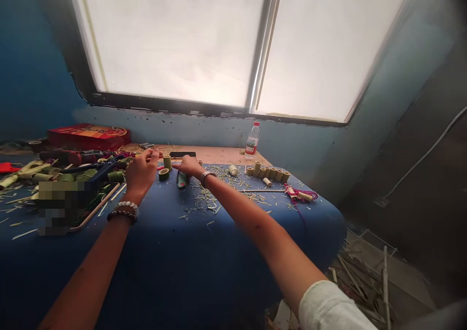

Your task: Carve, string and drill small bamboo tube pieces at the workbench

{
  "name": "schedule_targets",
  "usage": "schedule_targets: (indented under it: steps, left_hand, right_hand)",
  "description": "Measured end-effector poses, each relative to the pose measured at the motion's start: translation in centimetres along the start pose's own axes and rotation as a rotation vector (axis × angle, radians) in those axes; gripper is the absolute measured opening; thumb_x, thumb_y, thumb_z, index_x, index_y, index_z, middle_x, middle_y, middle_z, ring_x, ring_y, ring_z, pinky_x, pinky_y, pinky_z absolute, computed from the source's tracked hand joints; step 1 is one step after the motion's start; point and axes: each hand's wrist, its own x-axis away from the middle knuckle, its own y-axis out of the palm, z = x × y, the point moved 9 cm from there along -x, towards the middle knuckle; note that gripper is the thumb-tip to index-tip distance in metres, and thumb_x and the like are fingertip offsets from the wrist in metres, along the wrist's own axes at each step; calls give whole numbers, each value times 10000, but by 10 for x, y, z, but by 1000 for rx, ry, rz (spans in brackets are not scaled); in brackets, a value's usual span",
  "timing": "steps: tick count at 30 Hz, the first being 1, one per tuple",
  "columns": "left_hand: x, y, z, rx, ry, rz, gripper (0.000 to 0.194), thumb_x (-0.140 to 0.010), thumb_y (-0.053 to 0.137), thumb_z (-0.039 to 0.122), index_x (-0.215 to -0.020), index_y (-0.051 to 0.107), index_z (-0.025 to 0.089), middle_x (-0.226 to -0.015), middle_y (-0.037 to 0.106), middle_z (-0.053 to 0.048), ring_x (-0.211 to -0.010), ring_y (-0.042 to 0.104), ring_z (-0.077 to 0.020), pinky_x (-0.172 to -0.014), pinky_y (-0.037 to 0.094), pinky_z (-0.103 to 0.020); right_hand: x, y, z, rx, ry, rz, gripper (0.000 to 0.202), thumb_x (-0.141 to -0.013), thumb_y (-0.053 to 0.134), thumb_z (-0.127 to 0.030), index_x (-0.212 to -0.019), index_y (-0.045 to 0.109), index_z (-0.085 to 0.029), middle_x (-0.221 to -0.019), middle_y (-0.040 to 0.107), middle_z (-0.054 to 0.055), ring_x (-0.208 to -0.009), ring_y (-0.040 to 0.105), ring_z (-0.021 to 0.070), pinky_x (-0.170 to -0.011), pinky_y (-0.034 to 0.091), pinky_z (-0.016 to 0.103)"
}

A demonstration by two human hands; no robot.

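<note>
My left hand (143,170) is raised over the table's left part, its fingers loosely bent and apart, with nothing visible in them. To its right stands an upright bamboo tube (167,162), and in front of that sits a short bamboo ring (164,174). My right hand (190,166) reaches in from the right, fingers curled and a fingertip close to the tube. What it grips, if anything, is hidden. A dark green tool (181,180) shows just below it, partly covered and blurred. Something thin and red passes by the tube; its kind is unclear.
Several bamboo pieces (270,173) stand in a row at right, near purple cord (302,193). A water bottle (252,141), a dark phone-like slab (183,155) and a red box (89,136) are at the back. Shavings (209,198) litter the blue tablecloth (164,257). A tray (98,206) lies left.
</note>
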Motion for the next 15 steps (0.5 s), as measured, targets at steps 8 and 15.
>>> schedule_targets:
  steps: [8,15]
  left_hand:
    - [17,56,-15,-180,302,-426,408,-805,614,511,-1095,755,261,-1213,757,-101,-1165,667,-338,-1045,479,-416]
    - [25,63,-24,-435,350,-410,397,-850,506,266,-1164,749,278,-1271,726,-111,-1276,588,-345,-1061,470,-500]
  right_hand:
    - [88,-123,86,217,-52,359,250,-1014,495,-226,-986,729,-144,-1032,699,122,-853,617,175,-784,453,287]
    - [226,-179,241,385,531,172,401,-999,555,-421,-782,735,-137,-742,694,100,-703,627,182,-636,372,274]
